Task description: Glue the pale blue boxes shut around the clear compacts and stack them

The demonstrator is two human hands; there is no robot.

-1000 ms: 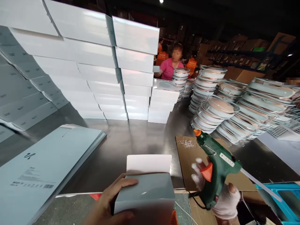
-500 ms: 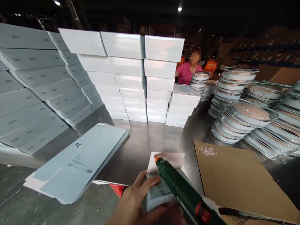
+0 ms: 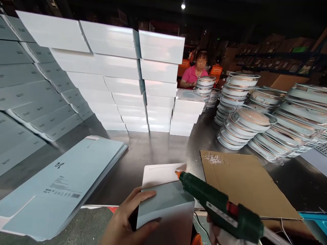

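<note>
Bare steel table (image 3: 158, 149) ahead; box stacks (image 3: 127, 81) wall it behind.

Right hand (image 3: 217, 234) mostly hidden behind glue gun (image 3: 219, 209).

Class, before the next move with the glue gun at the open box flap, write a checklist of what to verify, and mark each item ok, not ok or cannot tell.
1. Left hand grips the grey box firmly: ok.
2. White flap lies open and exposed: ok.
3. Glue gun nozzle sits at the flap's right corner: ok.
4. Right hand has a secure hold on the gun: cannot tell, mostly out of frame.
5. Glue laid along the flap: cannot tell.
6. Cardboard sheet lies beside the box: ok.
</note>
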